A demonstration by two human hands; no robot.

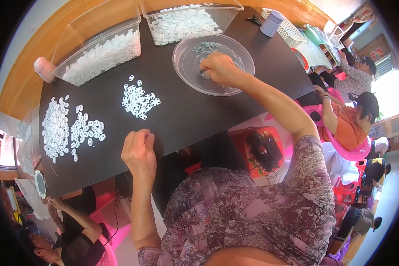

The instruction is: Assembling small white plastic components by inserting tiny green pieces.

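My right hand (pixel 221 69) reaches into a round clear plastic dish (pixel 185 79), its fingers pinched together over the bottom. Small thin greyish metal pieces (pixel 205 47), like pins or screws, lie scattered in the dish. Whatever those fingertips hold is hidden. My left hand (pixel 139 150) is closed at the table's near edge, thumb against the forefinger; something tiny may be between them, too small to name. Beyond it lies a loose pile of small white oval plastic parts with dark holes (pixel 138 100). Two more heaps of white oval parts (pixel 56 128) (pixel 87 128) sit at the left.
Two clear bins (pixel 103 54) (pixel 186 23) full of white parts stand along the far side of the dark table (pixel 173 128). A lavender-lidded container (pixel 271 23) is at the far right, a pinkish bottle (pixel 44 69) at the far left. Other people sit at both sides.
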